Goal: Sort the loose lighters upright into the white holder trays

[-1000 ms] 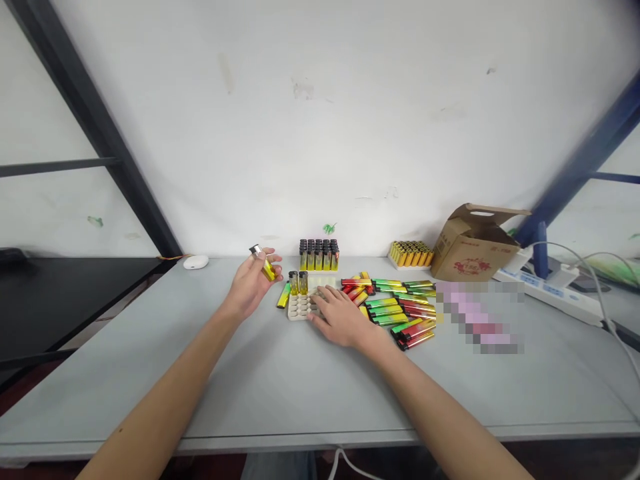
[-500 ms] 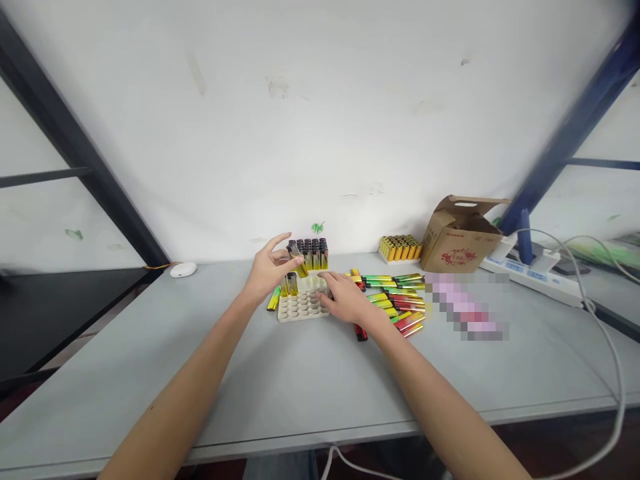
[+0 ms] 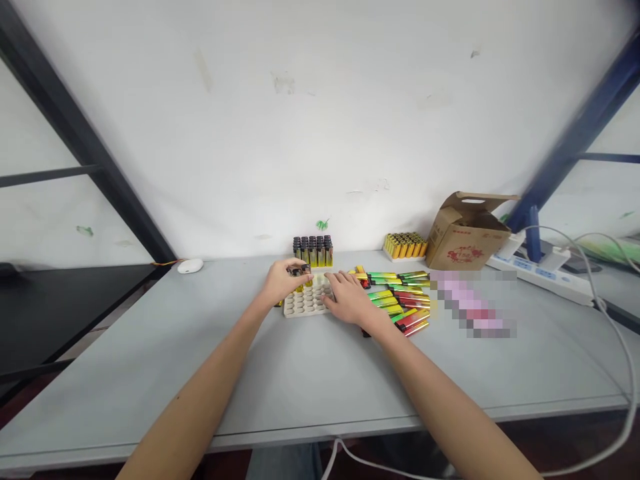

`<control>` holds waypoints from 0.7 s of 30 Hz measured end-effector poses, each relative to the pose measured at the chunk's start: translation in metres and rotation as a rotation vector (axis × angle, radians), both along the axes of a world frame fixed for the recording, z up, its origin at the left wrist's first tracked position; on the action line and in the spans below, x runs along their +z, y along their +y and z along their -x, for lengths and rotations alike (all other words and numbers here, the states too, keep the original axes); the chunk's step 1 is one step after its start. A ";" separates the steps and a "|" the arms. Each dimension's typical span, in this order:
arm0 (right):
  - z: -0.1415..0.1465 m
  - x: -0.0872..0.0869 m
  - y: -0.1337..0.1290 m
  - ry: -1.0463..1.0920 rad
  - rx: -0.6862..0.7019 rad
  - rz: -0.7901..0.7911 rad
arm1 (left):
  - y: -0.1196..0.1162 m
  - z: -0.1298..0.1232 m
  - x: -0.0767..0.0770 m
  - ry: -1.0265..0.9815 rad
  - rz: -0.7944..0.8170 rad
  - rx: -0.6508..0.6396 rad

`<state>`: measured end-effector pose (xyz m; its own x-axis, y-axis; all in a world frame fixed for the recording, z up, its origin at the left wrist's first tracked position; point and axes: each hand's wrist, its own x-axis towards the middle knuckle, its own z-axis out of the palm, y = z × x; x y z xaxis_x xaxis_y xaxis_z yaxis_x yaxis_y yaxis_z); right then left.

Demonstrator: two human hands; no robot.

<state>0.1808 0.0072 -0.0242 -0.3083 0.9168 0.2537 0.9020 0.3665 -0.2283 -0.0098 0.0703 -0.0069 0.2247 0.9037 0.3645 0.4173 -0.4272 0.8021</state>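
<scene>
Grey table (image 3: 280, 400) open in front; left hand (image 3: 281, 283) apparently pinches a lighter (image 3: 306, 270), right hand (image 3: 349, 299) loosely spread.

Hands Near Each Other, Both Forearms Converging

Left hand (image 3: 284, 281): fingers bent, grip closed, fingertips partly hidden. Left forearm (image 3: 205, 383): bare, slanting inward, small dark mark noted. Right hand (image 3: 349, 298): palm down, fingers extended, slightly bent. Right forearm (image 3: 440, 390): bare, slanting inward. Hands apart.

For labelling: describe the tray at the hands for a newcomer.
On the grey table, near the wall, stand black-topped lighters. In front, between left hand and right hand, lies the pale tray. Unlike the filled tray beside the cardboard box, it shows mostly empty holes.
</scene>
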 end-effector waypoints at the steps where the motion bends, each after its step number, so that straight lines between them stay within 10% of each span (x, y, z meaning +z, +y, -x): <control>1: 0.000 0.000 0.000 0.000 0.000 0.003 | 0.000 0.000 -0.001 0.001 0.002 0.002; 11: -0.011 0.006 0.007 0.107 -0.009 -0.024 | -0.001 0.005 -0.001 -0.023 0.026 0.021; 21: -0.072 0.016 0.033 0.743 -0.490 -0.315 | 0.001 0.006 -0.008 -0.041 0.018 0.023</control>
